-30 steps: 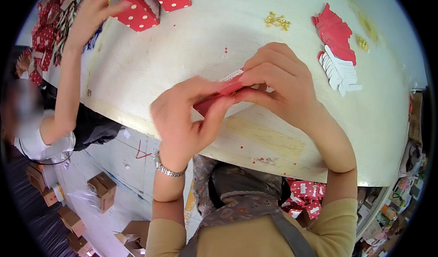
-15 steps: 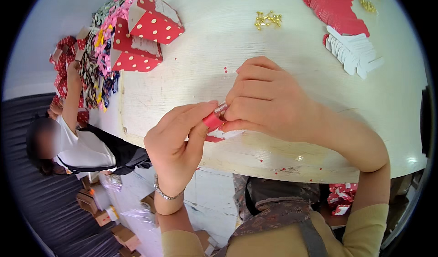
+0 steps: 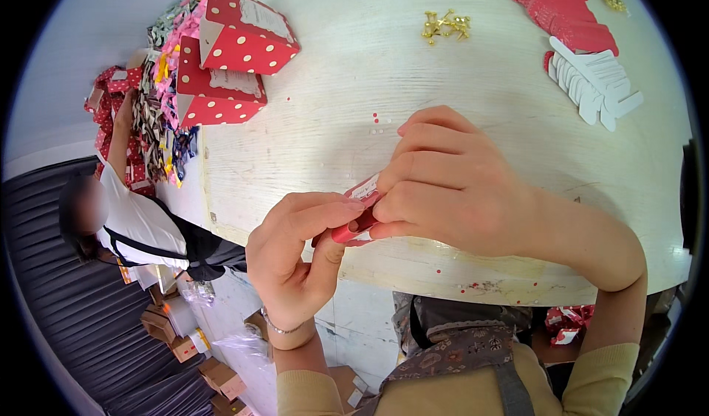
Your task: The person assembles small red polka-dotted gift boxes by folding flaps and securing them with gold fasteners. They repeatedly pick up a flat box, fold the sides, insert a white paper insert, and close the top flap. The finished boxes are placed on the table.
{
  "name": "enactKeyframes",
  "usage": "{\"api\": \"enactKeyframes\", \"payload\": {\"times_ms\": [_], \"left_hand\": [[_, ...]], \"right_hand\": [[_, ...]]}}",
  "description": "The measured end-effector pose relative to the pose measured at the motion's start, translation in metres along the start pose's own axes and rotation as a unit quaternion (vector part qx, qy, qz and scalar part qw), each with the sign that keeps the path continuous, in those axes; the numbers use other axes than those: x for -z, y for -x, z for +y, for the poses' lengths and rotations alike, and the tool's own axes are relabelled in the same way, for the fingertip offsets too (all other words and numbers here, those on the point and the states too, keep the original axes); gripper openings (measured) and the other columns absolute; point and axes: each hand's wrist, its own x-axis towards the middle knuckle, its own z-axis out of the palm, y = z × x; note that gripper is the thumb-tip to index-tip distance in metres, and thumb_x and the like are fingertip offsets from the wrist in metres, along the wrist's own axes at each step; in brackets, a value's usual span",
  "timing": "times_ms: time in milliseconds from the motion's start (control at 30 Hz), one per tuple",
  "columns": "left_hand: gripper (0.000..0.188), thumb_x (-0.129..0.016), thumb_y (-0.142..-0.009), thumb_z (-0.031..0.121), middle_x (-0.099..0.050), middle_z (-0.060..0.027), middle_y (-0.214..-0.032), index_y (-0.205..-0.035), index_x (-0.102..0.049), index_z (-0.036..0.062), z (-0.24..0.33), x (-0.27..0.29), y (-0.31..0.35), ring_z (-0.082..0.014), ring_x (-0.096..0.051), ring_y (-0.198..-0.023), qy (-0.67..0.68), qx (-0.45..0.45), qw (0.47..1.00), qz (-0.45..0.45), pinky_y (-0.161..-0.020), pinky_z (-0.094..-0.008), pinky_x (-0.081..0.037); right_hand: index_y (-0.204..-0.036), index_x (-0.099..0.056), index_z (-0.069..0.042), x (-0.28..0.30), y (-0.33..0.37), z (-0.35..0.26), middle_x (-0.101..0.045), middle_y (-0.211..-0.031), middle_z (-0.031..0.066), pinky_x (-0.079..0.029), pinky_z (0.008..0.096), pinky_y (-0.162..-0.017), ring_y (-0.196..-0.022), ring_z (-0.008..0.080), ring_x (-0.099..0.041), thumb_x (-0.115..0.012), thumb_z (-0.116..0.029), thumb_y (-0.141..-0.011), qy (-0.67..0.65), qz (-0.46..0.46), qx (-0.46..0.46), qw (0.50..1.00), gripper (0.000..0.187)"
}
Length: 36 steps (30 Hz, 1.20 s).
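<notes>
Over the near part of the table, my two hands meet on one red card with a printed white patch, bent into a curl. My left hand pinches its left end between thumb and fingers. At the card's other end my right hand is closed, its fingertips pressed to the inside of the curl and hiding part of it. Whether a small fastener sits in the right fingertips cannot be seen. Beyond the hands lies a little pile of gold split-pin fasteners.
Red cards and white-backed card pieces lie fanned at the far right, beside more gold fasteners. Red polka-dot boxes stand far left next to heaped wrapped sweets. A co-worker reaches there. Red paper dots litter the near edge.
The card has turned in my fingers, so its printed patch now shows more. Both hands sit slightly lower and further right in view; the whole view has shifted a little.
</notes>
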Motion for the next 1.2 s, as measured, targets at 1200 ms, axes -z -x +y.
{"api": "enactKeyframes", "payload": {"times_ms": [1200], "left_hand": [[0.016,-0.07,-0.072,-0.003,-0.064,-0.0152,-0.094,-0.085,-0.062,0.0019,-0.063,-0.028,0.023,-0.0316,-0.063,-0.094,0.254,-0.058,0.965,0.036,-0.085,-0.0418,-0.051]], "right_hand": [[-0.077,-0.065,-0.006,-0.009,0.004,0.003,-0.06,-0.08,0.0029,-0.047,0.0322,-0.063,-0.068,0.0214,-0.056,-0.074,-0.005,-0.064,-0.085,-0.007,0.021,0.996,0.015]]}}
